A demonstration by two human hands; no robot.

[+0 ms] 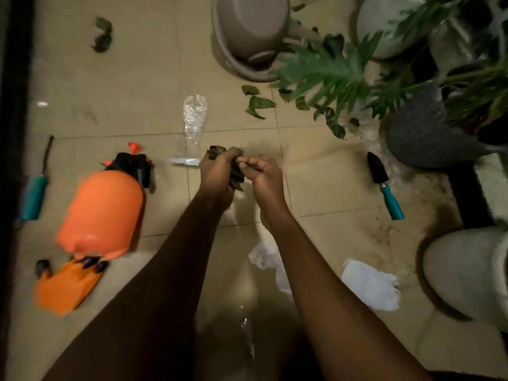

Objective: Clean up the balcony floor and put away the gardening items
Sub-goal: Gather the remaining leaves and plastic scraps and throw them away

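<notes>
Two hands meet mid-frame in the head view, the only one we have. We see the left hand (215,174) clenched round a wad of dead leaves (237,178), with leaf sticking out above and below the fist. The right hand (265,174) is on the same wad from the side, fingers curled, thumb and fingertips pinching its edge. Both hands are over the tiled floor (123,86). More loose leaves (258,104) lie beyond the hands, near the green plant (330,70), and a separate leaf clump (103,34) sits far left at the top. A clear plastic bag (193,122) lies flat just beyond the left hand. The orange sprayer (101,210) is on its side to the left, with an orange item (63,287) just below it that is too blurred for us to identify. A teal-handled tool (34,196) lies by the left edge. The trowel (384,185) lies right of the hands, beside the dark grey pot (420,136). A white cloth (368,284) lies near the pale pot (467,270) at lower right. An overturned basin (250,31) sits at top centre.
</notes>
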